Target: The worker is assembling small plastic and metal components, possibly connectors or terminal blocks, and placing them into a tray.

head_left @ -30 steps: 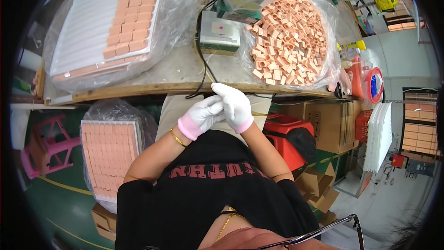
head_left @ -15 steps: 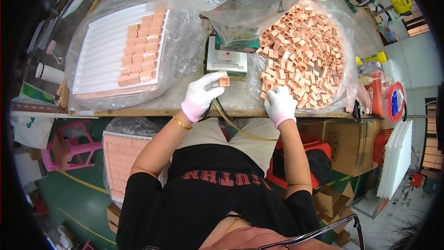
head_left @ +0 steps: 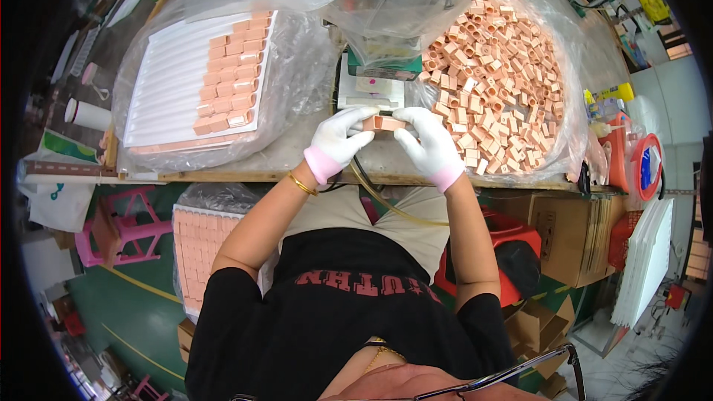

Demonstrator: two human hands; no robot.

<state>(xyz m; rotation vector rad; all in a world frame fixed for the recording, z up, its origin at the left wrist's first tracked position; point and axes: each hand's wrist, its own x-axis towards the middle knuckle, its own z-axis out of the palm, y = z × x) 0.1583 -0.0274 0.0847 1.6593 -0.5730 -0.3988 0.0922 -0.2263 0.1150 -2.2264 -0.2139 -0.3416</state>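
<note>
Both hands wear white gloves with pink cuffs and meet above the table's front part. My left hand [head_left: 338,141] pinches a small peach-coloured square cap [head_left: 371,123] between thumb and fingertips. From the other side, my right hand [head_left: 431,142] closes its fingertips on a second peach piece [head_left: 391,124], set end to end with the first; I cannot tell whether the two are joined. More of these caps lie in a loose heap [head_left: 512,89] on clear plastic at the right. At the left, a white ridged tray [head_left: 160,96] carries rows of them along its right side.
A small machine with a white block [head_left: 371,93] and green part [head_left: 386,70] stands behind my hands, under draped clear plastic [head_left: 401,11]. A yellowish hose [head_left: 394,213] hangs over the wooden table edge [head_left: 275,177]. A filled tray [head_left: 200,249] stands below, left.
My right hand has left the heap and come left to my left hand, now with a piece at its fingertips. My left hand has shifted slightly right with its cap.
</note>
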